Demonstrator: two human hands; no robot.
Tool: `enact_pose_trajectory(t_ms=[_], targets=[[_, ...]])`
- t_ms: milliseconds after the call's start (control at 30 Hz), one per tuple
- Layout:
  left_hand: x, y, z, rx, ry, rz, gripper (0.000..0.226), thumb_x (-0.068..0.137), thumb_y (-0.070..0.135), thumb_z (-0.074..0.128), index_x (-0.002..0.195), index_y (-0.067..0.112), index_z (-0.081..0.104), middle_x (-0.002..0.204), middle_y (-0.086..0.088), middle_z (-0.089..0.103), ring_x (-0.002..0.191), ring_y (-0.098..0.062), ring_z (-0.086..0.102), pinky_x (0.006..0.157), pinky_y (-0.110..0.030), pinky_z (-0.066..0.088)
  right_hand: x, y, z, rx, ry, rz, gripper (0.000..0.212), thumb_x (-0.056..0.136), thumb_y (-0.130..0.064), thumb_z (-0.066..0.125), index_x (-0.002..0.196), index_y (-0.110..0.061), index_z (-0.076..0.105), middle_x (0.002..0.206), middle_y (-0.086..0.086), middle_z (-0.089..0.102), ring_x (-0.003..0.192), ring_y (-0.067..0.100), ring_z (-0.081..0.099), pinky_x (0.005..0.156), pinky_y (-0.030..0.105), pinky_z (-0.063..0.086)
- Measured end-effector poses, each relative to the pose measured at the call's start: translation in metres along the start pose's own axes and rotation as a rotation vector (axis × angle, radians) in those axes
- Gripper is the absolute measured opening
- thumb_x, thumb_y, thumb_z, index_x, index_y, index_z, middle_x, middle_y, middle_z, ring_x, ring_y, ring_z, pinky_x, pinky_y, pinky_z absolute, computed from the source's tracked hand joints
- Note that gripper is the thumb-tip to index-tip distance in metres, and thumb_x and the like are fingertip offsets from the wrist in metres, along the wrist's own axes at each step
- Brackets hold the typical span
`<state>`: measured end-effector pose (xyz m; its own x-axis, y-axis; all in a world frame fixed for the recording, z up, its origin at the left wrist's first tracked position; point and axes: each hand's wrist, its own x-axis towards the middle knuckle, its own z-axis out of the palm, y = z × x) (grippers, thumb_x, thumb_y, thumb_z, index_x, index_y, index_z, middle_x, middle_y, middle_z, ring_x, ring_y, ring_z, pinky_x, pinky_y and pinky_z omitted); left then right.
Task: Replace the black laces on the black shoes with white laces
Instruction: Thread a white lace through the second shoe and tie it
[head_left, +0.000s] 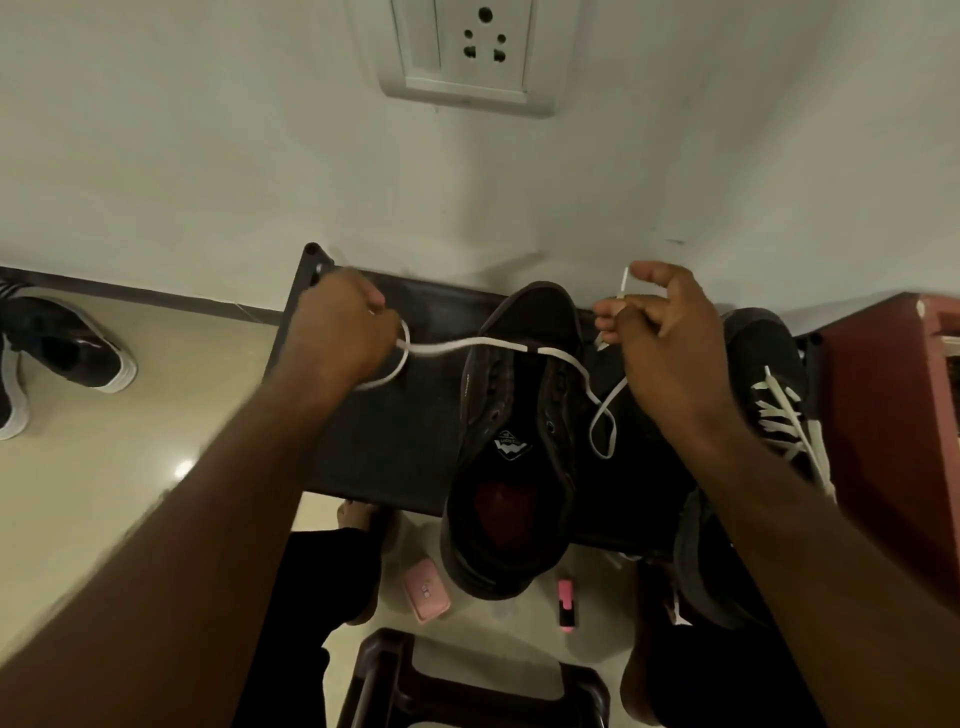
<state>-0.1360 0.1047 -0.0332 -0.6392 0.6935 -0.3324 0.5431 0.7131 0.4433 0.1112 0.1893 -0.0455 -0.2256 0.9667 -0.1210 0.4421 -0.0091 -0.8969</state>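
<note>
A black shoe (511, 483) with bare eyelets lies on a low black table (374, 441), toe toward the wall. A white lace (467, 344) runs across its upper near the toe. My left hand (340, 325) grips one end of that lace left of the shoe. My right hand (657, 332) pinches the other end to the right of the toe, the lace tip poking up above the fingers and a loop hanging below. A second black shoe (758, 364) at the right carries white lacing (784, 415).
A dark red cabinet (893, 415) stands at the right edge. Other shoes (57, 353) lie on the floor at the left. A pink case (427, 597) and a pink marker (566, 605) lie on the floor below the table. A dark stool (467, 686) stands in front. A wall socket (467, 52) is above.
</note>
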Motion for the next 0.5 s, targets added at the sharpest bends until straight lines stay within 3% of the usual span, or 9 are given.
enact_pose_trajectory(t_ms=[133, 267, 400, 500], targets=[[-0.001, 0.000, 0.014, 0.140, -0.126, 0.016, 0.020, 0.093, 0.017, 0.051, 0.094, 0.008, 0.068, 0.097, -0.011, 0.067, 0.088, -0.029, 0.062, 0.075, -0.034, 0.045, -0.007, -0.001, 0.006, 0.033, -0.053, -0.024, 0.011, 0.099, -0.010, 0.057, 0.102, -0.016, 0.066, 0.091, -0.003, 0.073, 0.083, 0.006, 0.071, 0.076, 0.019, 0.056], [-0.010, 0.008, 0.018, 0.177, -0.189, 0.038, 0.020, 0.093, 0.016, 0.052, 0.100, 0.011, 0.070, 0.105, -0.015, 0.068, 0.097, -0.033, 0.063, 0.087, -0.042, 0.052, -0.011, -0.001, 0.010, 0.012, -0.079, -0.032, 0.009, 0.098, -0.016, 0.060, 0.098, -0.020, 0.068, 0.085, -0.005, 0.072, 0.079, 0.005, 0.069, 0.073, 0.018, 0.055], [-0.027, 0.019, 0.017, 0.328, -0.130, 0.126, 0.033, 0.093, 0.037, 0.060, 0.121, 0.019, 0.060, 0.127, -0.013, 0.051, 0.118, -0.035, 0.050, 0.100, -0.054, 0.042, -0.011, 0.002, 0.003, -0.063, -0.081, -0.038, 0.011, 0.096, -0.019, 0.064, 0.095, -0.028, 0.070, 0.081, -0.008, 0.071, 0.072, 0.002, 0.066, 0.066, 0.015, 0.053], [-0.044, 0.036, 0.018, 0.040, -0.035, 0.308, 0.029, 0.091, 0.038, 0.063, 0.114, 0.021, 0.068, 0.117, -0.006, 0.058, 0.105, -0.023, 0.058, 0.092, -0.044, 0.050, -0.009, 0.002, -0.003, -0.197, -0.050, -0.075, 0.012, 0.094, -0.023, 0.067, 0.100, -0.026, 0.076, 0.085, -0.014, 0.070, 0.077, -0.002, 0.066, 0.069, 0.012, 0.051]])
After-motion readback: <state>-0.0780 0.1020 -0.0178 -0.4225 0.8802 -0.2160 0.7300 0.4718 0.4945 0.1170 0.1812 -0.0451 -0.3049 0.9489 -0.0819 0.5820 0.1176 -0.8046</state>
